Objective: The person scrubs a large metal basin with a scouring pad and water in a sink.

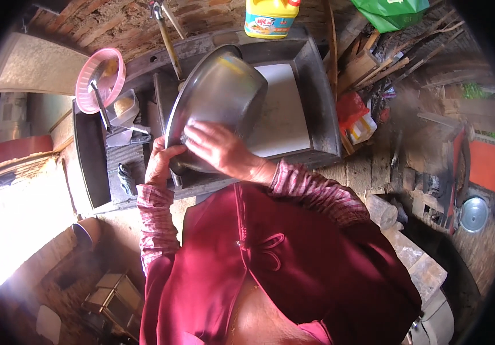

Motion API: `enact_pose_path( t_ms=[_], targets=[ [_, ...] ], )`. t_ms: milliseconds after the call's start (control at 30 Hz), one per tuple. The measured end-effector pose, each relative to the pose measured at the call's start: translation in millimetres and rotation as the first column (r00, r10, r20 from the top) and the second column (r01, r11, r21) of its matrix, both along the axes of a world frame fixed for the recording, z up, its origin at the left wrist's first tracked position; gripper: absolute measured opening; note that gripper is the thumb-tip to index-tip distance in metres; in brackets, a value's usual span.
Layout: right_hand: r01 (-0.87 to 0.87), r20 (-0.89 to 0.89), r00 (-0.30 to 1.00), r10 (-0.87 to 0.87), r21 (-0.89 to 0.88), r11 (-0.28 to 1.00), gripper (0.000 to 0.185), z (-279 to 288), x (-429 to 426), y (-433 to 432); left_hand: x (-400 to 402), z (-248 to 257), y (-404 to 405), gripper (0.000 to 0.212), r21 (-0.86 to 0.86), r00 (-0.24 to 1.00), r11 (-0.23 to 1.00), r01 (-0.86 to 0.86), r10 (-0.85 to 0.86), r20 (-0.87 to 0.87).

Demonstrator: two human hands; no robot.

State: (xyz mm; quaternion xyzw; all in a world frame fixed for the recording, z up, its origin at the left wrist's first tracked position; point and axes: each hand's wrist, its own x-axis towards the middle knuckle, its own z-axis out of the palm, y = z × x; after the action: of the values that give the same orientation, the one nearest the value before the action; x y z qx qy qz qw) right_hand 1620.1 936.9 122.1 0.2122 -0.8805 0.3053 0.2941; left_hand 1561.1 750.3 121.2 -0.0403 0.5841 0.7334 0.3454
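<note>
A large stainless-steel basin (226,95) is tilted on its side over a dark stone sink (325,99), its outer bottom facing right. My left hand (160,161) grips the basin's rim at the lower left, thumb against the metal. My right hand (217,148) lies against the outer wall near the rim, fingers slightly spread; whether it holds anything under the palm is hidden. Behind the basin a white flat board or sheet (279,112) lies in the sink. The inside of the basin faces away to the left and is not seen.
A pink plastic colander (79,86) with a ladle (101,103), a clear container (124,108) and a dark cloth (126,179) are at the left. A tap (167,41) and a yellow detergent jug (272,19) are at the back. Firewood (372,69) and a red bag (351,108) stand right.
</note>
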Motion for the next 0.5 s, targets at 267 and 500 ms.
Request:
enact_pose_path(
  t_ms=[267, 500],
  targets=[
    [0.28, 0.203, 0.948, -0.243, -0.179, 0.943, 0.025, -12.4, -90.6, 60.8, 8.6, -18.6, -24.2, 0.02, -0.127, 0.992, 0.984, -0.124, 0.119, -0.046],
    [0.276, 0.437, 0.899, 0.042, -0.637, 0.72, 0.024, 21.3, -75.7, 59.5, 11.2, -9.9, -28.0, 0.021, -0.078, 0.992, 0.997, 0.016, -0.026, -0.127]
  ],
)
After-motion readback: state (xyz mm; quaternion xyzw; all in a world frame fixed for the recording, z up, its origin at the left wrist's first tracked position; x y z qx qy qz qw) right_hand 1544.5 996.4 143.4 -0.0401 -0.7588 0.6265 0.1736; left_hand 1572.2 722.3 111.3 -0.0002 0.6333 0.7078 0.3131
